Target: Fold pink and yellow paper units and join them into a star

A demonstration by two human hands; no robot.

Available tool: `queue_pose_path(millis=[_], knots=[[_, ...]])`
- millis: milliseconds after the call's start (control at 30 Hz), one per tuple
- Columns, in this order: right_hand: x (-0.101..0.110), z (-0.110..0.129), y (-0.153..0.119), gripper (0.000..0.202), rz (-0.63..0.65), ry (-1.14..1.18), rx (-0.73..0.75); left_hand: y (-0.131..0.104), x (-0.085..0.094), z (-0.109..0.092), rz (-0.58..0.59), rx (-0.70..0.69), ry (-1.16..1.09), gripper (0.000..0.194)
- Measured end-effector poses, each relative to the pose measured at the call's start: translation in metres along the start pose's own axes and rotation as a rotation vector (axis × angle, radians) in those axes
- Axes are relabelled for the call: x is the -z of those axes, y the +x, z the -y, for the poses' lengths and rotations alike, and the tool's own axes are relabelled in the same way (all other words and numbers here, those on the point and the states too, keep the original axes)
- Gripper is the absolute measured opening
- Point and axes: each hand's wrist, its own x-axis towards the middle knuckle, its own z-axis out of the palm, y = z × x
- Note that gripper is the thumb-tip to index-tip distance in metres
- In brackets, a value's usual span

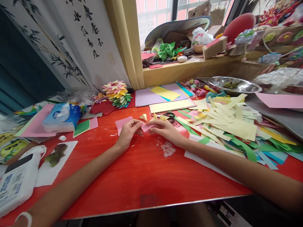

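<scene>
Between my two hands is a small piece of pink paper (146, 127), held just above the red table (132, 183). My left hand (128, 132) pinches its left end, and the fingers of my right hand (167, 130) close on its right side. Pink paper sheets (121, 124) lie just behind my left hand. Small folded yellow paper pieces (143, 117) sit beyond my fingertips. Black-handled scissors (170, 117) rest behind my right hand, their blades partly hidden. White scraps (168, 148) are scattered near my right wrist.
Paper strips (227, 118) are heaped at the right, partly behind my right forearm. A tissue pack (62, 117) stands at the left, near a white device (17, 183). At the back are a folded-paper model (117, 93), coloured sheets (146, 96) and a metal plate (234, 82).
</scene>
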Motion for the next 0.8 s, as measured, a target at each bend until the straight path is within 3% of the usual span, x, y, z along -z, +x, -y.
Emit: queue_pose_path(millis=[233,367,533,800], knots=[[0.0007,0.0043,0.0023,0.026,0.062,0.175,-0.026,0.0004,0.0015,0.0012,0.013,0.011,-0.013,0.02],[0.0006,0.0032,0.0028,0.023,0.03,0.148,-0.055,0.0001,0.0005,0.0003,0.031,0.031,-0.008,0.021],[0.0005,-0.0011,0.0018,0.017,-0.01,0.045,-0.041,-0.0016,-0.0034,-0.0017,0.111,-0.042,0.101,0.031],[-0.0039,0.0006,-0.0003,0.017,0.067,0.009,-0.025,-0.0071,-0.0053,-0.0041,0.152,-0.134,0.254,0.026]])
